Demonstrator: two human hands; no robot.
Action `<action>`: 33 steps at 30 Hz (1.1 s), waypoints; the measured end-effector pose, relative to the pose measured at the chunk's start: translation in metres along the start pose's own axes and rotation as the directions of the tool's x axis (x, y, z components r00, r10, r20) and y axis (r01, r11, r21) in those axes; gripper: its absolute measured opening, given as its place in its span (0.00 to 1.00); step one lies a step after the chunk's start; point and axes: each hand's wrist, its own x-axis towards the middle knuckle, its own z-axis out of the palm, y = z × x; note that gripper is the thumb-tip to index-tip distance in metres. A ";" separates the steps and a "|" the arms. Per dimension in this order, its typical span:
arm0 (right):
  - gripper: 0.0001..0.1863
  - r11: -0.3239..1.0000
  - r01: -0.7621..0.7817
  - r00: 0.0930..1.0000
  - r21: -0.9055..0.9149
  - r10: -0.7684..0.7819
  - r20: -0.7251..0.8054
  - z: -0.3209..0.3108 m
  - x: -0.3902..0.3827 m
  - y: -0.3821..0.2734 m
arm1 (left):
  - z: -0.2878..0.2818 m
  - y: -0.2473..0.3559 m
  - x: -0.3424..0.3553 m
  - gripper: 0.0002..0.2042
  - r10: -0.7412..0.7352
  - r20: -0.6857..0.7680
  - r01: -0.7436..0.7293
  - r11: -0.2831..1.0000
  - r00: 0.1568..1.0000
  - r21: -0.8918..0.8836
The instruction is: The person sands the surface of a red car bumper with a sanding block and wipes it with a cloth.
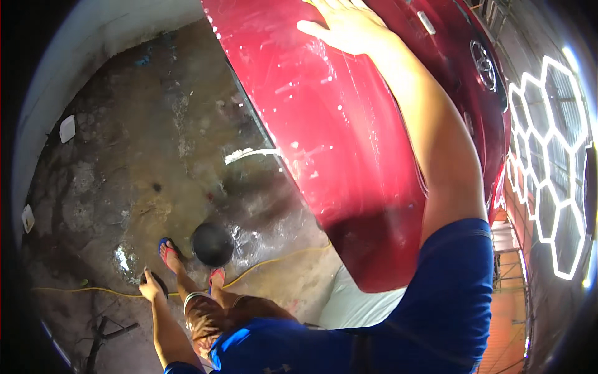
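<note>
My right hand lies flat on the wet red car bodywork, fingers stretched out toward the top edge of the view. A sliver of something yellow shows beside its fingertips, too little to name. Low on the left, away from the car, my left hand hangs with its fingers closed round a dark, flat, rounded object. My arm and hand partly cover that object, so its kind does not show. White drops and streaks dot the red surface. A chrome emblem sits on the car farther right.
A black bucket stands by my feet. A yellow hose or cord runs over the wet floor. A white strip shows at the panel's edge. White containers lie by the left wall; hexagonal lights glow at right.
</note>
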 end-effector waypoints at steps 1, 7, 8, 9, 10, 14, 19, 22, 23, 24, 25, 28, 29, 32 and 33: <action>0.39 0.998 0.023 1.000 0.067 -0.024 0.010 0.001 -0.018 -0.006 | 0.001 -0.008 0.004 0.38 0.037 -0.047 -0.035 0.999 0.998 0.038; 0.47 0.971 0.055 0.929 0.235 -0.136 0.345 -0.032 -0.292 -0.093 | 0.009 0.006 0.003 0.35 0.076 0.027 -0.075 0.997 0.997 -0.006; 0.51 0.991 0.044 0.884 0.128 -0.098 0.456 -0.022 -0.354 -0.110 | 0.014 0.009 0.003 0.35 0.039 0.038 -0.038 0.999 0.999 -0.023; 0.54 0.998 0.059 0.826 0.021 -0.060 0.561 -0.015 -0.414 -0.128 | 0.016 0.009 0.004 0.35 0.000 0.055 0.002 0.999 0.998 -0.036; 0.53 0.996 0.087 0.895 -0.028 -0.066 0.441 -0.006 -0.446 -0.131 | 0.022 0.008 0.000 0.36 -0.042 0.074 0.046 0.998 0.996 -0.049; 0.42 0.963 -0.013 0.956 0.270 -0.067 0.285 -0.014 -0.250 -0.096 | 0.018 -0.008 -0.011 0.38 -0.129 0.017 0.130 0.988 0.991 -0.077; 0.38 0.977 0.114 0.991 -0.182 -0.125 -0.051 0.034 -0.003 -0.010 | 0.024 0.012 -0.025 0.40 -0.104 0.145 0.132 0.970 0.984 -0.203; 0.38 0.997 0.076 0.994 -0.004 -0.075 0.078 0.010 -0.009 -0.028 | 0.016 -0.003 -0.023 0.39 -0.161 0.082 0.171 0.975 0.984 -0.142; 0.39 0.993 0.117 0.993 0.003 -0.117 0.024 0.013 -0.044 -0.035 | 0.013 0.001 -0.029 0.39 -0.153 0.103 0.167 0.974 0.983 -0.155; 0.40 0.987 0.163 0.986 0.003 -0.163 -0.034 0.010 -0.088 -0.044 | 0.010 0.006 -0.036 0.39 -0.147 0.122 0.167 0.970 0.982 -0.176; 0.42 0.983 0.168 0.983 0.069 -0.172 0.065 -0.007 -0.133 -0.057 | 0.005 0.007 -0.041 0.39 -0.144 0.134 0.169 0.966 0.980 -0.195; 0.49 0.996 0.014 0.909 0.092 -0.051 0.413 -0.032 -0.307 -0.085 | 0.029 -0.003 -0.030 0.39 -0.163 -0.017 0.161 0.983 0.987 -0.084; 0.52 0.999 -0.040 0.802 -0.008 0.037 0.597 -0.034 -0.358 -0.101 | 0.035 -0.008 -0.023 0.39 -0.161 -0.079 0.157 0.986 0.984 -0.062; 0.51 0.996 0.000 0.875 -0.084 0.041 0.483 -0.034 -0.429 -0.111 | 0.038 0.000 -0.013 0.40 -0.160 0.062 0.163 0.985 0.985 -0.049; 0.51 0.994 0.004 0.851 -0.106 0.053 0.523 -0.029 -0.423 -0.103 | 0.038 0.000 -0.018 0.40 -0.166 0.062 0.170 0.983 0.984 -0.063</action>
